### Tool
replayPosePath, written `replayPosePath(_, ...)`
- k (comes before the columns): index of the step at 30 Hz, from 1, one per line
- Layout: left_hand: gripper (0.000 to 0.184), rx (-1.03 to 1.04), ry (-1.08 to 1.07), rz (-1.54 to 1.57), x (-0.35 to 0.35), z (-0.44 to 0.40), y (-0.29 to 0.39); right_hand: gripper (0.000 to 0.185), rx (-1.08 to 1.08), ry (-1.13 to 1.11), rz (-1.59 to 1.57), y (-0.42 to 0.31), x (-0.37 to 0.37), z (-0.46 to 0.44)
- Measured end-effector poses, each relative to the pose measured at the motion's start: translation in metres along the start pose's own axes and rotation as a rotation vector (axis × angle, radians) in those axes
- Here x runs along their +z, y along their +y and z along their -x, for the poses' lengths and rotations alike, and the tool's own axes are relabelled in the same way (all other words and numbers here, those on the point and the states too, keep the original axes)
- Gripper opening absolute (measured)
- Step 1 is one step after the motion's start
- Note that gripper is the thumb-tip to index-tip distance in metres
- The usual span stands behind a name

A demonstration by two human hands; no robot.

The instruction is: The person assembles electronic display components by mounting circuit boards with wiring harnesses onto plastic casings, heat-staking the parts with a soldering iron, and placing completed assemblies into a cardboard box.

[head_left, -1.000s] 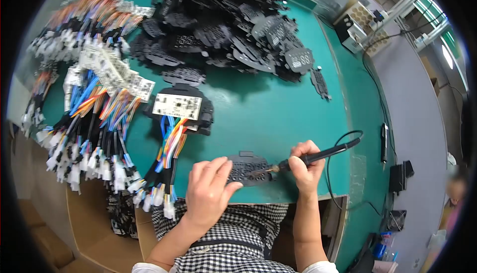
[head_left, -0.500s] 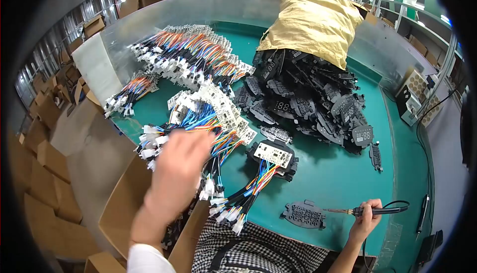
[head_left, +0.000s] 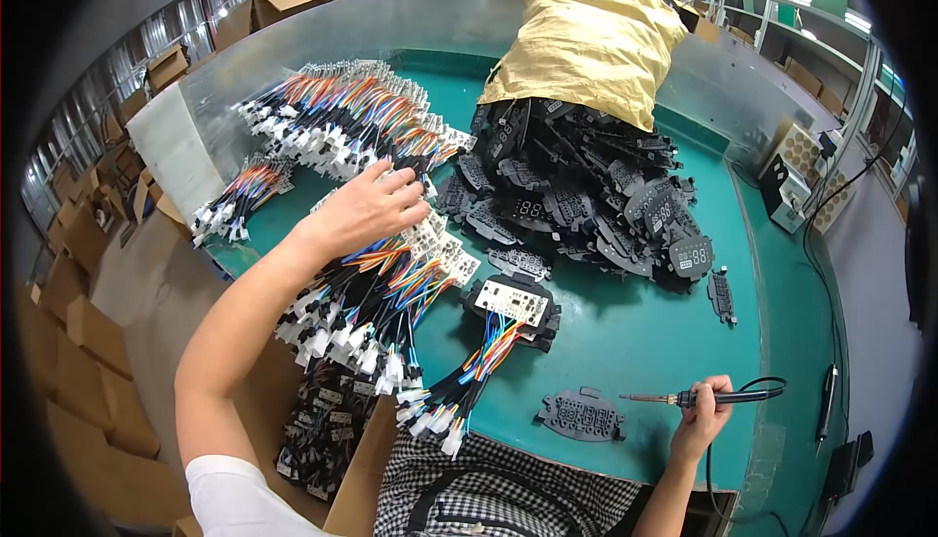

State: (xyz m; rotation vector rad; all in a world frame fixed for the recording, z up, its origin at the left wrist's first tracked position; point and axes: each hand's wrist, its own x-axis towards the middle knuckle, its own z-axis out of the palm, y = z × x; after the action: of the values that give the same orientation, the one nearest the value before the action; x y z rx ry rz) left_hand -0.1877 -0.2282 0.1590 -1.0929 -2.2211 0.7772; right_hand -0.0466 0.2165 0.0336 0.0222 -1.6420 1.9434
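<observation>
My left hand (head_left: 376,207) is over the near rows of white circuit boards (head_left: 445,249) with coloured wires and white plugs. Its fingers are bent and somewhat apart, with nothing seen in them; whether they touch a board I cannot tell. In my right hand (head_left: 702,418) is a soldering iron (head_left: 743,396), its tip pointing left. A black plastic panel (head_left: 581,415) lies flat just left of the tip. Beyond it, a white circuit board (head_left: 510,304) rests on a small stack of black panels, its wire bundle (head_left: 479,361) hanging toward the bench's front edge.
Black display panels (head_left: 596,214) spill from a yellow sack (head_left: 586,43) at the back. More wired boards (head_left: 352,112) are heaped at the back left. A cardboard box holding black parts (head_left: 327,429) stands below the bench edge. A pen-like tool (head_left: 828,402) lies far right.
My left hand has moved up and away from me, from above the plugs to over the white boards. My right hand still holds the soldering iron; the whole view has shifted slightly.
</observation>
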Motion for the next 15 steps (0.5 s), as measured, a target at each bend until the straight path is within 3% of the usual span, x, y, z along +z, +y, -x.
replayPosePath(4,0.016,0.016,0.008,-0.1,0.001,0.006,-0.004,0.012,0.011,-0.008,0.013,0.0,-0.001,0.0)
replayPosePath(7,0.029,-0.074,0.059,-0.176,-0.005,0.017,-0.01,0.012,0.015,-0.009,0.002,-0.001,-0.001,0.0)
replayPosePath(9,0.042,-0.196,0.095,-0.246,-0.018,0.038,-0.026,0.012,0.026,-0.006,-0.002,-0.002,-0.001,0.0)
replayPosePath(11,0.048,-0.396,0.26,-0.231,-0.049,0.057,-0.038,0.012,0.043,0.028,0.007,-0.005,0.002,0.0)
replayPosePath(13,0.055,-0.618,0.219,-0.4,-0.089,0.079,-0.04,0.011,0.061,0.037,0.019,-0.004,0.001,0.0)
replayPosePath(15,0.057,-0.689,0.283,-0.37,-0.124,0.1,-0.04,0.011,0.08,0.063,0.033,-0.006,0.002,-0.001)
